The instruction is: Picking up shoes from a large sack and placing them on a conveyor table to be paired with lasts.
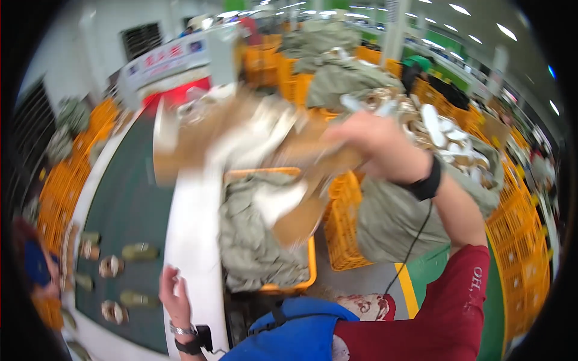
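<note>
High in front of me, my right hand (376, 147) is closed on a bunch of tan-and-white shoe parts (241, 132), smeared by motion; their exact kind cannot be made out. One tan-and-white piece (295, 210) hangs lower, over an orange crate (312, 265) lined with grey-green cloth (259, 234). Low at the left, my left hand (175, 298) holds nothing, its fingers apart, over the white edge (195, 240) of a green conveyor belt (129, 198). Beside it on the belt lie olive sole-shaped pieces (139, 251) and small beige shoe parts (112, 266).
At the right stands a large cloth-lined container heaped with white and tan shoe parts (433, 126). Stacked orange crates (518, 265) line the far right, more (72, 180) the left. Another person (36, 265) is across the belt. A dark cable (412, 246) hangs from my right wrist.
</note>
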`<action>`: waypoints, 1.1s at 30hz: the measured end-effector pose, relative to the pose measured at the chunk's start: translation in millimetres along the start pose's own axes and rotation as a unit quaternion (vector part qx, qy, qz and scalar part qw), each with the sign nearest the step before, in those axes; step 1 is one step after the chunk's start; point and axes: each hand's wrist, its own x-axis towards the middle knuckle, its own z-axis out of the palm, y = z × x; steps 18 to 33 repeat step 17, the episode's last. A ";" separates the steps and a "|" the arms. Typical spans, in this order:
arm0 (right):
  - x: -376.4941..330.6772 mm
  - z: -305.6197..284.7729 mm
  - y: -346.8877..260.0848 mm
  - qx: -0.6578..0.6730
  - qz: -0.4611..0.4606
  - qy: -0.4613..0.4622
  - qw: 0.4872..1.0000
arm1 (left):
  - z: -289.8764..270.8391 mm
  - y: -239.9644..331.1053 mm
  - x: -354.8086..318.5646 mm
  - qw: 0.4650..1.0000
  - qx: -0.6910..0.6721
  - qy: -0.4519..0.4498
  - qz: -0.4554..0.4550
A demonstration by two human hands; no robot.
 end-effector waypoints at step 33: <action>169.8 377.5 -340.3 0.277 -0.380 -0.274 0.839 | -105.9 -114.7 -201.5 0.853 -0.116 0.222 -0.457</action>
